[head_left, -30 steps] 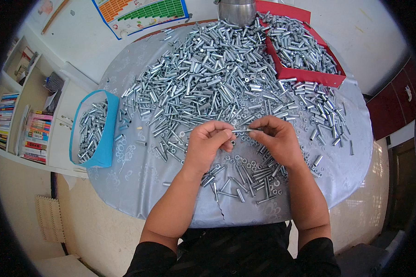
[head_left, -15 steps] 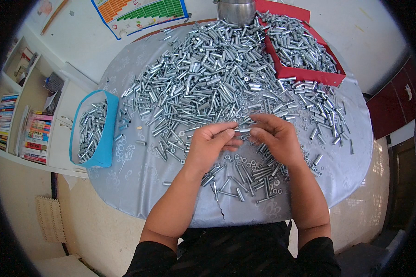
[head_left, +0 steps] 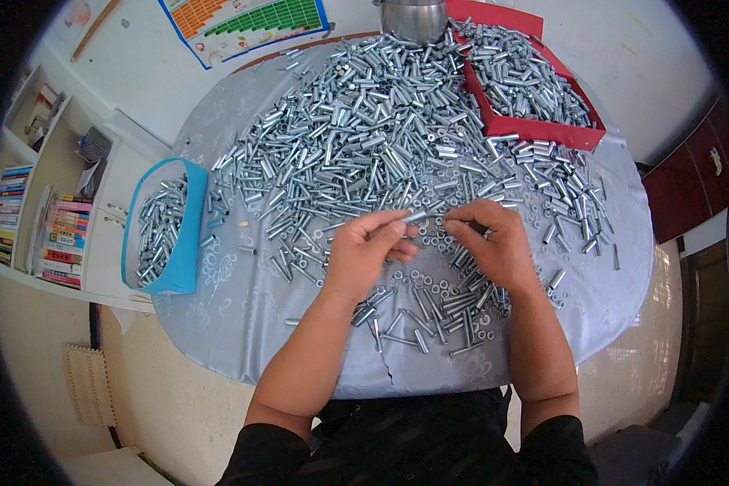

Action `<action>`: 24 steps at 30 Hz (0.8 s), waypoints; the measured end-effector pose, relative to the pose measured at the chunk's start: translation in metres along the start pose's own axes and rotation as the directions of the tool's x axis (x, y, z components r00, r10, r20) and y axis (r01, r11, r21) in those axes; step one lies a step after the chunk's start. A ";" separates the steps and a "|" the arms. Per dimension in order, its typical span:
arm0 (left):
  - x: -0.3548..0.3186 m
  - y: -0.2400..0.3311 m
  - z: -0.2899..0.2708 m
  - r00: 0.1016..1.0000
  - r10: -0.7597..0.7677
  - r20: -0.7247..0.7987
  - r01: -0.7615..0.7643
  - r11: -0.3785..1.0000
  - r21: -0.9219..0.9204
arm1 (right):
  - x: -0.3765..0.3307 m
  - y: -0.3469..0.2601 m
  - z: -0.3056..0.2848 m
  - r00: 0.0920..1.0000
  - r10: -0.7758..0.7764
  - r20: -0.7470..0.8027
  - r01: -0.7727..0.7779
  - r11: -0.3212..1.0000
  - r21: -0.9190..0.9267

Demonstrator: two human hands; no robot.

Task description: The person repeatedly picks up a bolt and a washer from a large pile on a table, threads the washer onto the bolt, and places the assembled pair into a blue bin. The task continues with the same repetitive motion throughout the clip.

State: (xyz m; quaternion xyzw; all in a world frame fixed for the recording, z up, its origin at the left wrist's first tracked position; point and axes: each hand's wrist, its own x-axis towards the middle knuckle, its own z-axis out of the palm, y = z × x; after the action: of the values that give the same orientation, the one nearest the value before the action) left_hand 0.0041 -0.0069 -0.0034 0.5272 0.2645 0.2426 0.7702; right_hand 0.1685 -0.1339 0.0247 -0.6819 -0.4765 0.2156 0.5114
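My left hand (head_left: 366, 249) is closed around a shiny metal sleeve anchor bolt (head_left: 415, 217), whose end sticks out past the fingertips toward the right. Just across from that end, my right hand (head_left: 494, 243) pinches thumb and finger together; anything between them is too small to make out. Beyond both hands spreads a big heap of metal bolts and sleeves (head_left: 340, 121). Loose nuts and washers (head_left: 433, 285) lie below and between the hands, beside a smaller group of bolts (head_left: 429, 314) near the table's front.
A red box (head_left: 543, 131) full of metal sleeves stands at the back right, next to a metal pot (head_left: 413, 23). At the left is a blue container (head_left: 188, 243) with more metal pieces. A silvery cloth (head_left: 243, 340) covers the round table; a bookshelf (head_left: 53, 186) stands left.
My hands have moved slightly apart. The bolt in my left hand now tilts up to the right, and the right fingers have come off it and closed into a pinch.
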 end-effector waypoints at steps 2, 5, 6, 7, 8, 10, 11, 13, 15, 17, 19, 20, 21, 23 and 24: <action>0.001 0.001 -0.004 0.997 0.022 -0.069 -0.026 0.998 -0.050 | 0.002 0.007 -0.014 0.969 -0.199 0.144 0.229 0.944 -0.238; 0.003 -0.001 -0.008 0.994 0.030 -0.108 -0.042 0.993 -0.106 | 0.000 0.015 -0.020 0.893 -0.251 0.375 0.391 0.844 -0.367; 0.003 -0.001 -0.008 0.995 0.029 -0.099 -0.039 0.994 -0.101 | -0.001 0.014 -0.019 0.893 -0.242 0.378 0.392 0.832 -0.392; 0.002 -0.001 -0.008 0.996 0.028 -0.090 -0.036 0.995 -0.096 | -0.002 0.012 -0.017 0.894 -0.234 0.382 0.393 0.820 -0.417; 0.002 0.000 -0.008 0.996 0.026 -0.081 -0.034 0.995 -0.090 | -0.003 0.010 -0.016 0.895 -0.225 0.385 0.393 0.807 -0.441; 0.001 0.002 -0.005 0.997 0.018 -0.081 -0.025 0.996 -0.081 | -0.004 0.009 -0.015 0.900 -0.217 0.377 0.387 0.797 -0.465; 0.000 0.002 -0.004 0.997 0.014 -0.081 -0.020 0.997 -0.076 | -0.005 0.009 -0.015 0.903 -0.212 0.372 0.383 0.791 -0.477; 0.000 0.001 -0.005 0.997 0.018 -0.080 -0.024 0.997 -0.076 | -0.006 0.011 -0.013 0.903 -0.218 0.370 0.391 0.774 -0.498; 0.001 0.002 -0.005 0.997 0.022 -0.076 -0.028 0.997 -0.076 | -0.006 0.013 -0.011 0.900 -0.216 0.378 0.398 0.762 -0.511; 0.001 0.002 -0.005 0.997 0.024 -0.070 -0.029 0.997 -0.077 | -0.006 0.014 -0.011 0.894 -0.205 0.399 0.403 0.757 -0.515; 0.001 0.002 -0.004 0.997 0.021 -0.075 -0.027 0.997 -0.078 | -0.005 0.009 -0.006 0.868 -0.264 0.421 0.441 0.799 -0.409; 0.001 0.002 -0.005 0.997 0.019 -0.078 -0.025 0.997 -0.077 | -0.005 0.008 -0.004 0.854 -0.295 0.429 0.459 0.816 -0.352; 0.001 0.001 -0.006 0.996 0.024 -0.081 -0.031 0.996 -0.084 | -0.004 0.008 -0.003 0.880 -0.289 0.376 0.433 0.814 -0.387; 0.002 -0.001 -0.007 0.996 0.034 -0.086 -0.042 0.994 -0.099 | -0.001 0.009 -0.003 0.923 -0.279 0.267 0.375 0.808 -0.454; 0.002 -0.001 -0.007 0.996 0.032 -0.088 -0.041 0.994 -0.100 | -0.001 0.009 -0.004 0.920 -0.268 0.286 0.375 0.815 -0.442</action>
State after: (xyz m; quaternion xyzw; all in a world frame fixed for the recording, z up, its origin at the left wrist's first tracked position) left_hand 0.0010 -0.0011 -0.0069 0.4809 0.2751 0.2925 0.7794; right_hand 0.1754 -0.1365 0.0179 -0.6709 -0.6753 0.0692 0.2985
